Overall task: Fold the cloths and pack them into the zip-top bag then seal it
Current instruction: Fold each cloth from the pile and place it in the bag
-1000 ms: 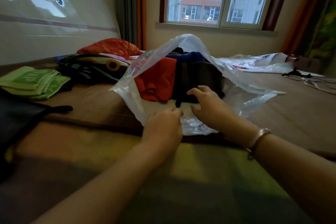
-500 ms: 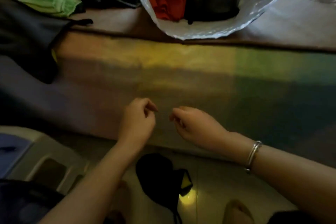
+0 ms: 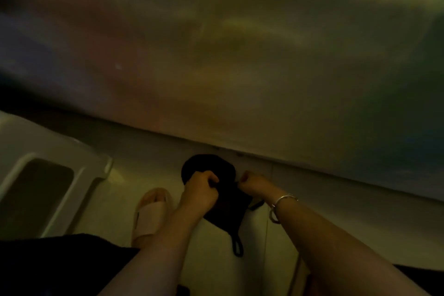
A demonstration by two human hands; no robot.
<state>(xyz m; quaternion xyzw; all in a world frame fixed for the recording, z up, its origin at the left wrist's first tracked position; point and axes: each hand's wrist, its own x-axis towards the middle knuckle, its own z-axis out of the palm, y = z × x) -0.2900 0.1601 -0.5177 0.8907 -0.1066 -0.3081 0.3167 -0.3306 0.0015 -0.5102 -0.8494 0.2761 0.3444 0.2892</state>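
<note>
Floor (image 3: 211,271) holds black cloth (image 3: 228,206); left hand (image 3: 200,191), right hand (image 3: 255,184) grip it

Cloth (image 3: 217,202) lies on floor (image 3: 312,202) before bed side (image 3: 216,67), slipper (image 3: 150,214) left of it, stool (image 3: 48,175) farther left.

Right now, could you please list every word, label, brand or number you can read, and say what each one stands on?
None: no legible text shows in this dim, blurred head view.
The black cloth gripped by the left hand and right hand shows no label.
The beige slipper, silver bangle and white plastic stool show no marking.
</note>
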